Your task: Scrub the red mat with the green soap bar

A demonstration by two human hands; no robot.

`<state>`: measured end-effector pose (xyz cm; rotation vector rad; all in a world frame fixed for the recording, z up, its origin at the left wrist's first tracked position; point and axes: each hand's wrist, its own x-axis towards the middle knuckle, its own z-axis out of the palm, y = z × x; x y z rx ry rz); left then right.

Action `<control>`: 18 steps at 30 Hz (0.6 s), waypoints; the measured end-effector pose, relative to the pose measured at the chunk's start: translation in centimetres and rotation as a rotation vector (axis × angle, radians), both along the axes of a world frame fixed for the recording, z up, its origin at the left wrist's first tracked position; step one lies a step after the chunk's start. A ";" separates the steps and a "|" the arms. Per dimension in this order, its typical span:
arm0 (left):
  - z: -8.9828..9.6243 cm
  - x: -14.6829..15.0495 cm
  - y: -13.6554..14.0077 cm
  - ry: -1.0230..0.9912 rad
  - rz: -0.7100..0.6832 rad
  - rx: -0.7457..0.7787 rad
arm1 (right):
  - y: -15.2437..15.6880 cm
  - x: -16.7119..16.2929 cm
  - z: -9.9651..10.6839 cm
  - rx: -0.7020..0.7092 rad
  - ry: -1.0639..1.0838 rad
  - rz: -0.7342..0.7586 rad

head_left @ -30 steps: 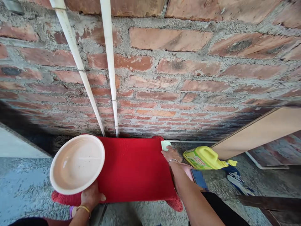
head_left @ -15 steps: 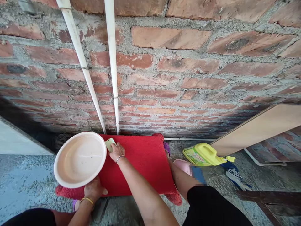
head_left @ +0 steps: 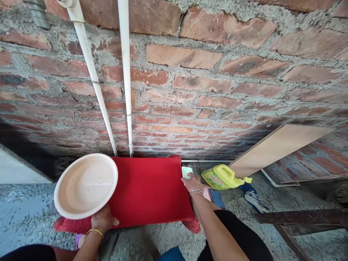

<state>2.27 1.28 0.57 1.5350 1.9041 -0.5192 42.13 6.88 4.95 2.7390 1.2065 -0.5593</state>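
A soaked-looking red cloth (head_left: pixel 146 188) is spread flat, its ends bunched and hanging at both sides. My right hand (head_left: pixel 193 182), with a silver bangle, is closed around a pale green bar of soap (head_left: pixel 187 172) at the cloth's right edge. My left hand (head_left: pixel 103 219), wearing a gold bracelet, grips the cloth's front edge at the left, thumb out to the right. Its fingers are partly hidden under the rim of a pale pink basin (head_left: pixel 58 194). That basin rests on the cloth's left end and seems to contain some water.
A brick wall (head_left: pixel 185 87) with two white pipes (head_left: pixel 125 65) rises behind the cloth. To the right stand a yellow-green jug (head_left: pixel 221 175), a leaning board (head_left: pixel 272 148), a blue-and-white shoe (head_left: pixel 254 201) and dark wooden bars (head_left: pixel 299 216). A pale panel (head_left: pixel 20 168) is at left.
My right hand has carried the soap from beside the basin across to the cloth's right edge. My left hand keeps its place by the basin. The view has shifted slightly right.
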 end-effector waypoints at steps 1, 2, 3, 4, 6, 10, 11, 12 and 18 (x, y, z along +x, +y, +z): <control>0.1 0.0 0.0 -0.010 0.008 -0.002 | 0.0 -1.1 0.3 0.018 0.006 0.016; 0.1 -0.1 0.0 -0.018 0.013 -0.004 | 0.2 -2.8 0.4 0.041 0.023 0.049; 0.1 -0.1 0.0 -0.021 0.015 -0.005 | 0.5 -5.0 0.5 0.069 0.047 0.104; 0.1 -0.2 0.0 -0.020 0.014 -0.005 | 0.8 -7.7 0.4 0.091 0.082 0.162; 0.1 -0.2 0.0 -0.014 0.012 -0.006 | 1.7 -13.6 -0.2 0.096 0.162 0.293; 0.2 -0.1 0.0 -0.014 0.022 0.001 | 2.8 -23.8 -2.1 0.085 0.280 0.566; 0.2 -0.1 0.0 -0.015 0.023 0.002 | 2.8 -25.3 -2.5 0.088 0.296 0.614; 0.2 -0.1 0.0 -0.013 0.022 0.002 | 2.8 -26.3 -2.8 0.091 0.304 0.651; 0.1 0.0 0.2 0.017 0.003 -0.002 | 2.2 -20.6 -3.2 0.065 0.226 0.606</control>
